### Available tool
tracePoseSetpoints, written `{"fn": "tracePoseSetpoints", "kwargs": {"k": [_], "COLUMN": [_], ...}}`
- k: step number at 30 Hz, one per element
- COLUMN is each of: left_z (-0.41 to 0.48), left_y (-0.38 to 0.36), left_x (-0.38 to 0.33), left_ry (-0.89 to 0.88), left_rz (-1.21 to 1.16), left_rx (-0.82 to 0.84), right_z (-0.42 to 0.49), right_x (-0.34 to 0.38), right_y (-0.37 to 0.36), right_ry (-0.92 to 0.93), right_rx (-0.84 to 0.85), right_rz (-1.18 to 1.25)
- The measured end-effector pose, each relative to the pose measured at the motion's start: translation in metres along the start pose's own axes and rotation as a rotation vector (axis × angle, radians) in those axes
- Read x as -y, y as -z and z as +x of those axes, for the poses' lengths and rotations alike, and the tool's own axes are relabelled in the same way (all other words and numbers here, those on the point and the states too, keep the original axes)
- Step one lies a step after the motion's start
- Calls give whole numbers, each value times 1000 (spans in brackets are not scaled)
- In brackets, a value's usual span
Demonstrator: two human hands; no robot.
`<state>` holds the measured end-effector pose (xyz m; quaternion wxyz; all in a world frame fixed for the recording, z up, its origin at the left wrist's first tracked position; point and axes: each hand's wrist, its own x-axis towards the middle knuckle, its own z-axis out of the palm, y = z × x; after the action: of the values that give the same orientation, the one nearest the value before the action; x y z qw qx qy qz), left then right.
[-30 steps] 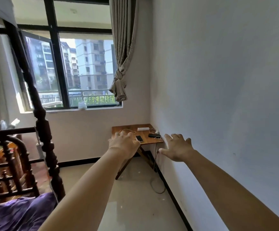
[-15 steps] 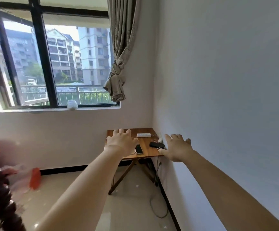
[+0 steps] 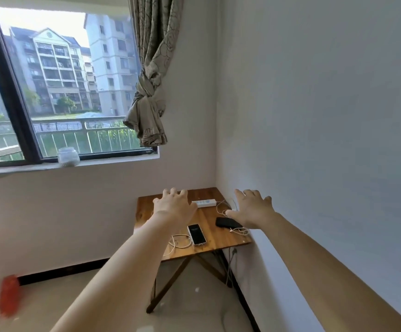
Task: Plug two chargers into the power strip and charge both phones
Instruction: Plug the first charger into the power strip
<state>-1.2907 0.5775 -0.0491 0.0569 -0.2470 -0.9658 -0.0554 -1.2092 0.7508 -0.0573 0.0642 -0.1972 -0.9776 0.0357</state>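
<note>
A small wooden folding table (image 3: 221, 243) stands in the room's corner. On it lie a white power strip (image 3: 205, 202) at the back, a phone with a dark screen (image 3: 196, 234) near the front, and a black phone (image 3: 225, 222) to its right. White charger cables (image 3: 179, 241) trail beside both phones. My left hand (image 3: 173, 207) and my right hand (image 3: 251, 209) are stretched out in front of me, fingers spread, holding nothing. Both hands are seen in line with the table but well short of it.
A white wall (image 3: 326, 140) runs close along my right. A window with a tied curtain (image 3: 150, 99) and a jar (image 3: 68, 157) on the sill is ahead left. A cable (image 3: 230, 267) hangs from the table to the floor. A blurred red object (image 3: 9, 295) is at lower left.
The view has moved closer to the table and swung right; the bed frame has left the view. Both hands stay outstretched and empty.
</note>
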Motion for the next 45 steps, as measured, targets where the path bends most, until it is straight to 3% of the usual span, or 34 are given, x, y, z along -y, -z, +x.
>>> {"fn": "tracePoseSetpoints", "kwargs": {"k": [16,26,38,45], "left_z": [300,440,595,621], "left_y": [-117,-216,-382,-460], "left_x": [-28,-30,0,25], "left_ry": [-10,9,-55,-35], "left_rz": [-87,-155,-180,-179], "left_rx": [105,207,508,713], "right_z": [297,431,573,604], "right_x": [-70,-97,-102,-122], "right_y": [-107,-196,-344,-416], "right_ry": [-11,-56,-232,-328], "right_rx": [150,291,519,671], "right_rz": [-29,23,77,48]}}
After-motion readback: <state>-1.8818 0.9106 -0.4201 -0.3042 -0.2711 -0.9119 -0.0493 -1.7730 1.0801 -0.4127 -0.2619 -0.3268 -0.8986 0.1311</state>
